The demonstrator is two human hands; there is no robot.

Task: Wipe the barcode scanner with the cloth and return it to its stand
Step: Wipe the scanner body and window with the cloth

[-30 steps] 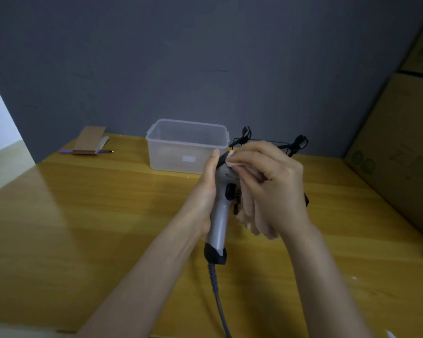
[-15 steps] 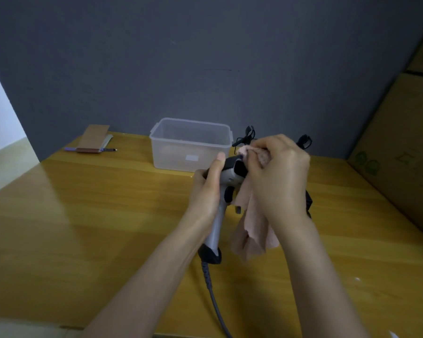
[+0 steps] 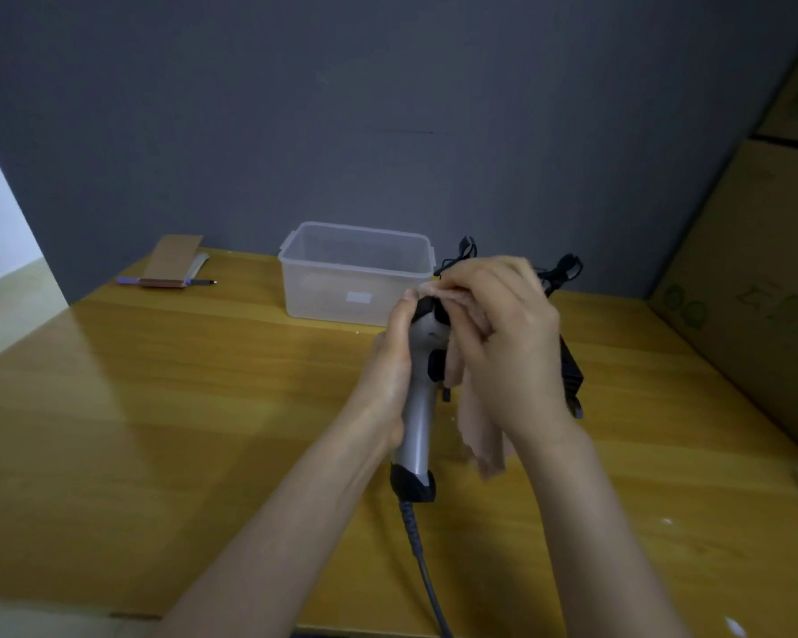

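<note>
A grey barcode scanner [image 3: 416, 421] with a black base and a dark cable [image 3: 422, 564] is held upright above the table's middle by my left hand [image 3: 390, 370], which wraps its handle. My right hand [image 3: 503, 343] presses a pale pink cloth [image 3: 482, 435] against the scanner's black head; the cloth's loose end hangs down beside the handle. Behind my right hand a black stand [image 3: 572, 370] shows only partly.
A clear plastic tub [image 3: 355, 274] sits at the back of the wooden table [image 3: 157, 430]. Black cables [image 3: 565, 269] lie behind my hands. A cardboard piece with a pen [image 3: 171, 267] is at the back left. Cardboard boxes [image 3: 756, 292] stand along the right.
My right hand with the cloth has slid back over the scanner's head, after a stroke toward the far side. The scanner has tilted slightly and dropped a little.
</note>
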